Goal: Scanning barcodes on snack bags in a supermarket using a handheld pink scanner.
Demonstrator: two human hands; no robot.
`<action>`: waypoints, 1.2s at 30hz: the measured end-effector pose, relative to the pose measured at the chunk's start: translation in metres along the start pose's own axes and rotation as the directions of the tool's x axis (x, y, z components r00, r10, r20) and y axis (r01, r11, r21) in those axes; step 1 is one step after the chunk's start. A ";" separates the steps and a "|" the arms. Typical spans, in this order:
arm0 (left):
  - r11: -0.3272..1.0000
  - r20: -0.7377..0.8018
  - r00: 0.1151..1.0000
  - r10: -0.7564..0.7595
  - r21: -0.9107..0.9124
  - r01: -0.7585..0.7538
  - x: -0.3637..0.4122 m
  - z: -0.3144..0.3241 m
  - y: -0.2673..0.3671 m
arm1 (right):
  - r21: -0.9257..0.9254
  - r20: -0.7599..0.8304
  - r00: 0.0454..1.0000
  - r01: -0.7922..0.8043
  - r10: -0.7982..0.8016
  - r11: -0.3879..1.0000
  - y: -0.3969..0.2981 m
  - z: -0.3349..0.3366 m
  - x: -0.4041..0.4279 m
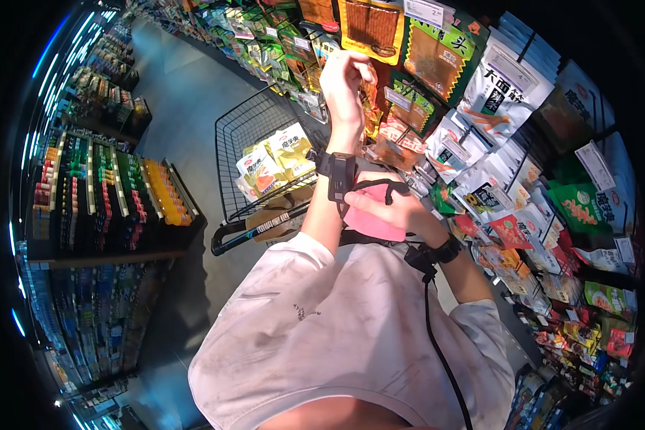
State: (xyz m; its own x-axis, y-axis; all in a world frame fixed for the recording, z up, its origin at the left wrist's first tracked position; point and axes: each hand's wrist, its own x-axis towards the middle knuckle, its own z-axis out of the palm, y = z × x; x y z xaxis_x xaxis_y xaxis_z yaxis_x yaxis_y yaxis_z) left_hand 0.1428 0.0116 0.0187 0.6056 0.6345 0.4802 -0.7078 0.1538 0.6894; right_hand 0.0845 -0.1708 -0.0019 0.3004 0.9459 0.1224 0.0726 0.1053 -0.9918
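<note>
My left hand (346, 88) is raised in front of the hanging snack packets, fingers bent, just below a yellow-edged packet of brown strips (373, 29). Whether its fingertips touch a packet is hidden. Close to my waist, my right hand (384, 207) grips a pink cloth-like item (368, 223) with a black cord. Both wrists wear black straps with small devices. A black wire shopping cart (220, 140) stands left of my left forearm, holding several white and gold snack pouches (293, 150). Its handle (247, 236) is beside my left elbow.
Racks of hanging snack packets, among them a white pouch (497, 91) and a green-red pouch (580, 207), line the right side with price tags (594, 164). A shelf unit of bottles (161, 188) stands on the left across the grey aisle floor (180, 102). A black cable runs down my shirt.
</note>
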 end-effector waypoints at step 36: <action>0.654 0.026 0.820 -0.571 -0.589 0.474 -0.047 -0.083 0.071 | -0.433 -0.886 0.124 -0.567 -0.447 0.701 0.078 -0.361 -0.178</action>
State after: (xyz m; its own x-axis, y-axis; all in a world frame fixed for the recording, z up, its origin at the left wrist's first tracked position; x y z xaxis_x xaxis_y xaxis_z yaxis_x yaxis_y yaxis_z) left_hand 0.0342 0.0554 0.0002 0.9107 0.4129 0.0142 -0.3899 0.8478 0.3595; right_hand 0.3796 -0.4417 -0.0882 0.8476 -0.2012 0.4910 0.2920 -0.5957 -0.7482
